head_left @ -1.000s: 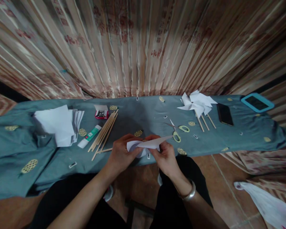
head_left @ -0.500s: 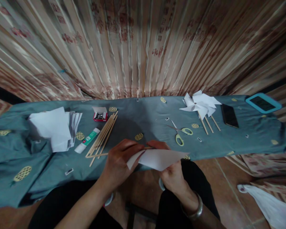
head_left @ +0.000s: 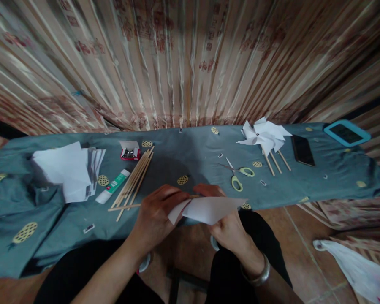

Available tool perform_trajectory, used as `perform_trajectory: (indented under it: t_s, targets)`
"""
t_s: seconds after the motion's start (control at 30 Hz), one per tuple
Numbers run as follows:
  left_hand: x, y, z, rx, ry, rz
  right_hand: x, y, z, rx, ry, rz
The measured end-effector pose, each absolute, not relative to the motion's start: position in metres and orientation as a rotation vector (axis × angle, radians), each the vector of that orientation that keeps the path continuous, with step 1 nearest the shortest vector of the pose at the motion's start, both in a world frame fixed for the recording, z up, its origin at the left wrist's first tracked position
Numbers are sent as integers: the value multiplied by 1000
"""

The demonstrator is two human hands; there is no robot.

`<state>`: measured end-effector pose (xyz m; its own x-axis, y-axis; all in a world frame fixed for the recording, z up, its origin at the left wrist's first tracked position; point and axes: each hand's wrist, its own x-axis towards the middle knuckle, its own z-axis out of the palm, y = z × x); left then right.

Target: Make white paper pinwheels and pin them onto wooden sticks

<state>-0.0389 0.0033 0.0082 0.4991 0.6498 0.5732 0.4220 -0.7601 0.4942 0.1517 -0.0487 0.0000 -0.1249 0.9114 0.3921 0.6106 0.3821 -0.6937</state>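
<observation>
Folded white paper [head_left: 209, 210] is between my two hands, above the near edge of the surface [head_left: 196, 158], and its wide flap points to my right. My left hand [head_left: 158, 211] is curled with the fingers bent around what seems to be one wooden stick [head_left: 123, 207]; the stick comes out on the left side, and a small piece of wood shows between the hands. My right hand [head_left: 229, 232] is bent closely about the paper, with its fingertips partly hidden behind the flap. I judge that the step in hand is to join paper and stick. The next move, I think, calls for a steady pinch, so that the folds do not loosen and the stick end sits at their middle; the contact itself I cannot see.

A little farther, a bundle of sticks [head_left: 136, 175] lies to the left, with a green and white tube [head_left: 113, 186] just beside it, and scissors [head_left: 233, 169] lie to the right with blades apart. Beyond are a stack of white paper [head_left: 69, 164], a red box [head_left: 129, 159] with small metal pieces, overlapping paper pinwheels [head_left: 264, 134] on sticks, a phone [head_left: 303, 150] and a blue-framed device [head_left: 347, 133]. Behind everything hangs a patterned curtain [head_left: 174, 63]
</observation>
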Motion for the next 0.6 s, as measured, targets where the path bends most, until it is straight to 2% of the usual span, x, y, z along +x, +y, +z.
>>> perform_trajectory:
  t_s: [0.3, 0.6]
  targets:
    - [-40, 0, 8, 2084, 921, 890, 158, -46, 7, -1311, -1834, 662]
    - [-39, -1, 11, 2458, 790, 1012, 160, -55, 5, -1260, -2007, 608]
